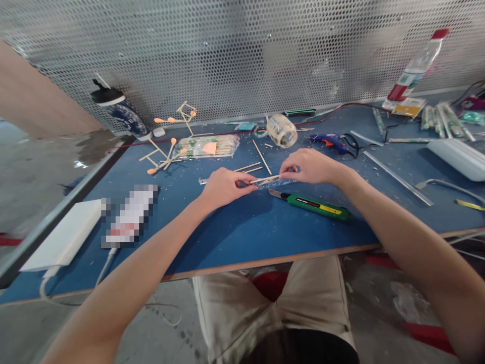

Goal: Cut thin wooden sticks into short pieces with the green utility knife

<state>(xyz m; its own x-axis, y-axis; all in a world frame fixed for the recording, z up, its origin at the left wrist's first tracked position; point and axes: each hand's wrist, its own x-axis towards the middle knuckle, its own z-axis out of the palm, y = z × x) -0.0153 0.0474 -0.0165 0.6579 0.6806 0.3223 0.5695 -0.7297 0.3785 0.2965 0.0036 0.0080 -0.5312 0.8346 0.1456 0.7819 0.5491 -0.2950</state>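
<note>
Between both hands a thin wooden stick (266,179) is held level, just above the blue tabletop. My left hand (228,189) pinches its left end between thumb and fingers. The fingertips of my right hand (303,167) are closed on its other end. Beneath the stick lies a clear strip, partly hidden by the hands; it looks like a plastic ruler. A green utility knife (318,207) with its blade out rests just in front of my right hand. Behind my left hand lie two loose thin sticks (250,167), and another stick (262,157) slants farther back.
Stick frames with orange spoon-like tips (162,157) stand at back left, near a bagged stick bundle (223,146) and a tumbler (127,116). A clear jar (281,130), blue glue gun (330,142) and water bottle (417,71) are behind. A phone (131,215) lies left.
</note>
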